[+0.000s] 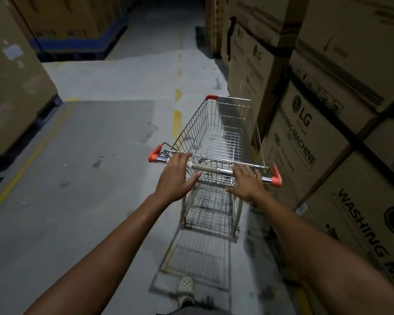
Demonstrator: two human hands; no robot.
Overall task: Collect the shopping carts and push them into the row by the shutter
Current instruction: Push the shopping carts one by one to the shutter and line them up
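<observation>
1. Stacked brown cardboard cartons [14, 87] on blue pallets, far left, well apart from the cart.
2. Grey concrete floor [89, 189] with yellow painted lines, dashed down the aisle centre.
3. Left hand [176, 176]: fingers laid nearly straight over the chrome handle bar [214, 169] near its left end, thumb spread beneath. It presses rather than clasps.
4. Silver wire shopping cart with orange plastic corner caps [216, 133]: basket empty, standing in the aisle just beside the right-hand cartons. No shutter or cart row in view. Judged light, rigid and free-rolling, likely to swerve on its castors. Best taken at the bar, hands set wide, to steer it off the stack.
5. Right hand [247, 180]: on the bar near its right end. Whether the fingers wrap it cannot be told.
6. Tall stack of brown cardboard washing-machine cartons [305, 137], right.
</observation>
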